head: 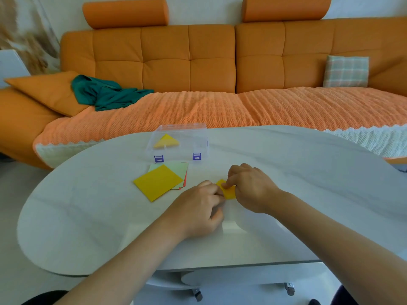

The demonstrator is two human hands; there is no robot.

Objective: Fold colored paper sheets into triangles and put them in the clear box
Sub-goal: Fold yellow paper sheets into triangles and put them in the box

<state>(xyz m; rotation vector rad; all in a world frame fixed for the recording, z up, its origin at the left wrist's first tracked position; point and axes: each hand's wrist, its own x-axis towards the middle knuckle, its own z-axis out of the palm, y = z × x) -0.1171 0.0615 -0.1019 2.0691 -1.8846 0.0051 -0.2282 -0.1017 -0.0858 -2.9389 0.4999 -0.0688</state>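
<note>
While my left hand and right hand pinch the sheet, I crease it; next, I judge, transfer to the box.

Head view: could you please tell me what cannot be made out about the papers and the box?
- Folded yellow paper: mostly covered by the left hand and right hand, so its shape is unclear.
- Paper stack: the top yellow sheet hides most of it, so the sheet count is unknown.
- Clear box: transparent with glare, so the lid position is unclear.
- Yellow triangle inside: too small to tell whether it is one piece or several.
</note>
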